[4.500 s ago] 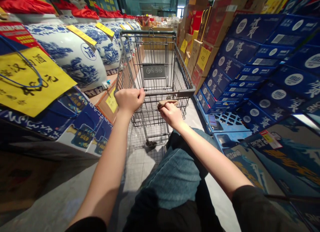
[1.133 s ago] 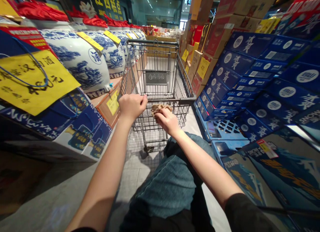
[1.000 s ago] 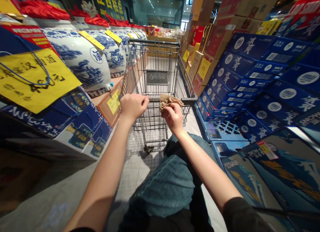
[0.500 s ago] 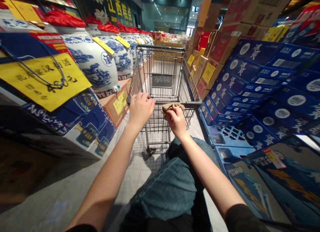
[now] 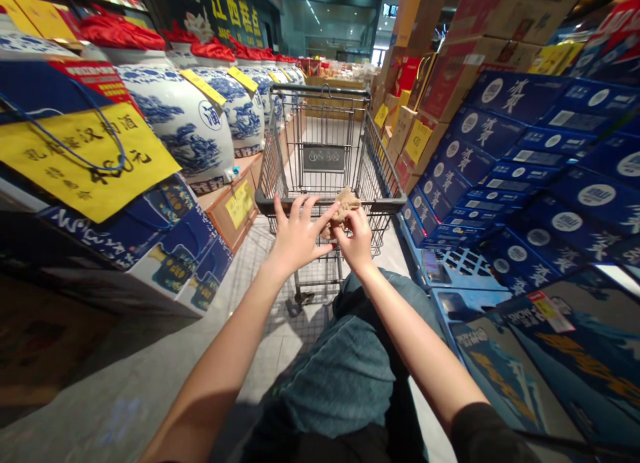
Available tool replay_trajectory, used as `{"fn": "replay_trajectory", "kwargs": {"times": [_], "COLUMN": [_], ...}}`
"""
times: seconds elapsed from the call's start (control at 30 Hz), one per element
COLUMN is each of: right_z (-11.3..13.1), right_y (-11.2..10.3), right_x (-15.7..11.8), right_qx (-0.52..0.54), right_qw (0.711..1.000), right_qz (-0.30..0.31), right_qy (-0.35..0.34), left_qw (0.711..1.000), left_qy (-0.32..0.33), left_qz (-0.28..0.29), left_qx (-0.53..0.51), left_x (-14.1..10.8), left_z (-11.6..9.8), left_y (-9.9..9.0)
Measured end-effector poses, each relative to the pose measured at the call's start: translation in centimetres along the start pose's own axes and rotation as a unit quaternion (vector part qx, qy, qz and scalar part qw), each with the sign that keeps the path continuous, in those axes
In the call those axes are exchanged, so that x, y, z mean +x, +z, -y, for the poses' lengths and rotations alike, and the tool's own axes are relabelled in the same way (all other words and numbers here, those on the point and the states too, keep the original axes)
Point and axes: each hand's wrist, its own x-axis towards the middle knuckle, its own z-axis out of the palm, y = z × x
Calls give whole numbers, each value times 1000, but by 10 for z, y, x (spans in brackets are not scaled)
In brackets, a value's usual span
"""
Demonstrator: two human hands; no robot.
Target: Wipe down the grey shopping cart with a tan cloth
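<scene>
Right hand is pinched shut on a crumpled tan scrap, just above the handle of the shopping cart at 12 o'clock. Left hand is now off that handle, open with fingers spread. Big blue-and-white jars sit at 10 o'clock, blue boxes at 2 o'clock.

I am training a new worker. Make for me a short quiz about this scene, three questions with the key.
1. Which hand holds the crumpled brown piece?
2. True or false: the blue-and-white jars stand on the person's left of the cart.
3. Fill the gap: the left hand is ___, with its fingers spread.

Key: 1. The right hand. 2. True. 3. Open.
</scene>
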Motion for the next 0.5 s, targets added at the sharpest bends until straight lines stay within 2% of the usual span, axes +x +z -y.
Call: {"fn": "replay_trajectory", "kwargs": {"times": [0.1,0.2,0.3,0.4,0.5], "right_z": [7,12,14,13,10], "right_y": [5,-4,-24,-37,-33], "right_x": [-2,0,11,32,48], "right_qx": [43,50,-8,-100,-193], "right_qw": [998,998,995,986,974], "right_qz": [28,48,6,-38,29], "right_qy": [30,-12,-100,-127,-116], "left_qw": [998,991,986,984,985], "left_qy": [-34,-72,-93,-91,-79], "left_qz": [-52,-110,-134,-142,-150], "left_qx": [-5,-26,-44,-49,-37], "left_x": [2,5,8,8,5], "left_z": [-3,-1,3,8,12], "left_y": [18,39,50,51,53]}}
